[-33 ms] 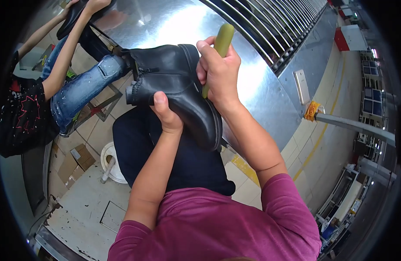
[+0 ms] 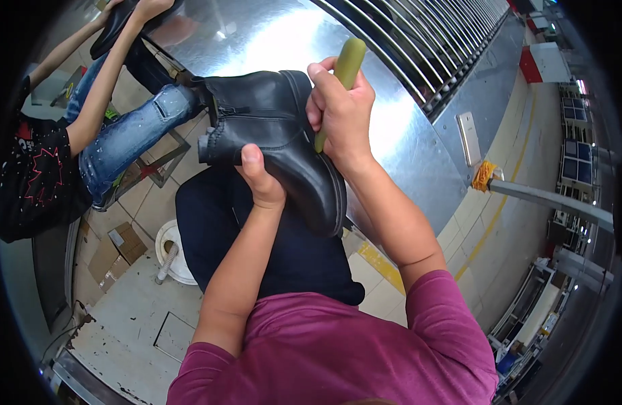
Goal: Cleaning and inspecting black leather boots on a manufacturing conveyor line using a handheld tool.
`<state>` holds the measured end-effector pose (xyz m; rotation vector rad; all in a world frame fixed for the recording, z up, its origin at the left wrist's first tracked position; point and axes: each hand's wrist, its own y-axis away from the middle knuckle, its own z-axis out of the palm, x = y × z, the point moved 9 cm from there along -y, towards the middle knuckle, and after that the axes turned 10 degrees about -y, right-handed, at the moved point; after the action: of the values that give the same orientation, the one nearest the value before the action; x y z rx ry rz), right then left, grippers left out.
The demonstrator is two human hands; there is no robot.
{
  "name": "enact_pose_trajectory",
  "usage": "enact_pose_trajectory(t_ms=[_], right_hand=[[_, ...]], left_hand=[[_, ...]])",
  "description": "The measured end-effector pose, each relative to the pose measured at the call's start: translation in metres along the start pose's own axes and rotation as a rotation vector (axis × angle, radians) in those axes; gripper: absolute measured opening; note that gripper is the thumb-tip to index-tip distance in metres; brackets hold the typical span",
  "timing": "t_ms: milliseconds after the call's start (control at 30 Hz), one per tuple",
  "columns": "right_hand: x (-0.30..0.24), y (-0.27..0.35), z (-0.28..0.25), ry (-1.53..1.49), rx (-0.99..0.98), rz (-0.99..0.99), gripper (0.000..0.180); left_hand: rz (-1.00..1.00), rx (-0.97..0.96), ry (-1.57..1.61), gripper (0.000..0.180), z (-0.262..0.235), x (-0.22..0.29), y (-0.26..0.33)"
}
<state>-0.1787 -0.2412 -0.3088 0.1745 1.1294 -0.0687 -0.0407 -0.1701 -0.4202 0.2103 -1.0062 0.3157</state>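
A black leather ankle boot (image 2: 291, 158) lies on its side above my lap, its opening at the left, its toe towards me and its sole edge facing right. A zip runs along the shaft. My left hand (image 2: 265, 185) grips the boot from below; the thumb presses on the upper and the other fingers are hidden under it. Wrapped in my right hand (image 2: 346, 115) is an olive-green rounded stick (image 2: 351, 61). Its thick end sticks up past my fist, and its narrow lower end meets the boot along the seam between upper and sole.
A shiny metal table (image 2: 399, 135) lies beyond the boot, with a rack of metal bars (image 2: 419, 47) at its far side. A phone (image 2: 468, 138) rests near its right edge, by a pole with yellow wrapping (image 2: 485, 175). At left, another person (image 2: 47, 169) handles a dark shoe (image 2: 112, 30).
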Motion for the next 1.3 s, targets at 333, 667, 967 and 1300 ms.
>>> enact_pose_trajectory(t_ms=[333, 667, 967, 1300], right_hand=[[0.005, -0.052, 0.023, -0.047, -0.073, -0.142, 0.019], [-0.002, -0.077, 0.029, -0.076, -0.078, -0.232, 0.013], [-0.002, -0.093, 0.045, -0.088, -0.087, -0.369, 0.022], [0.006, -0.06, 0.041, -0.322, -0.354, -0.217, 0.049]], left_hand=[[0.125, 0.015, -0.07, 0.07, 0.001, 0.02, -0.001], [0.218, -0.003, -0.361, 0.072, 0.004, 0.036, 0.004], [0.213, 0.108, -0.229, 0.061, -0.007, 0.019, 0.006], [0.269, 0.145, -0.298, 0.068, -0.012, 0.017, 0.008]])
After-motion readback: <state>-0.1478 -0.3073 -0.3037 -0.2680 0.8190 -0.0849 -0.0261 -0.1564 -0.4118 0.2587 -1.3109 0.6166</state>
